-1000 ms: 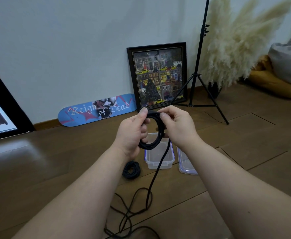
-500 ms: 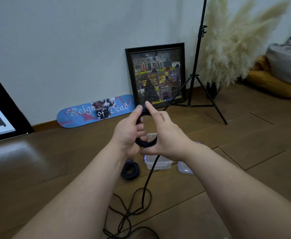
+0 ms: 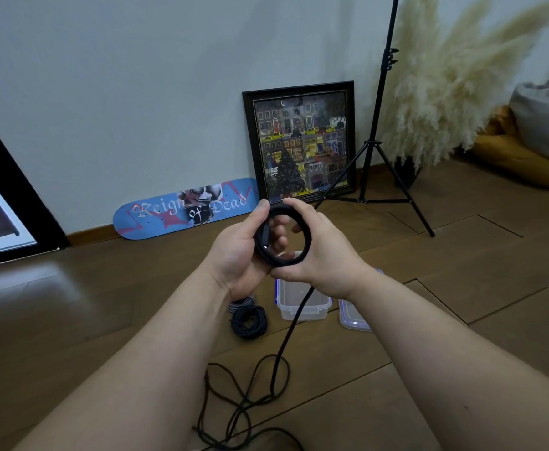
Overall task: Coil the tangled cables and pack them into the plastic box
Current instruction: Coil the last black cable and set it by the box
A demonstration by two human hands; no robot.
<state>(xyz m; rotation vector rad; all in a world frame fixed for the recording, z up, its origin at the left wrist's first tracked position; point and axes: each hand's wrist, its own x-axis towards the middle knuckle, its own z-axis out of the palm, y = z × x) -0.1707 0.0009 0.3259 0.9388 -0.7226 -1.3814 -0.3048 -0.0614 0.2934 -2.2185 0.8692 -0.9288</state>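
1. Here the left hand [image 3: 240, 252] and the right hand [image 3: 318, 249] both grip a black cable coil [image 3: 301, 242] above the open plastic box [image 3: 302, 304].
2. Its loose end hangs to the floor [image 3: 461, 320].
3. Another coiled cable [image 3: 248, 322] lies just left of the box.

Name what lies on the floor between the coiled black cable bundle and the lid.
In the head view, the open plastic box stands between the coiled bundle and the lid; a black cable hangs in front of it.

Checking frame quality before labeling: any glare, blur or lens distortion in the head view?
Head view: wide-angle bowing bends the tripod stand; pale glare on the wooden floor at left; pampas grass is soft; cable coil between left hand and right hand stays sharp.
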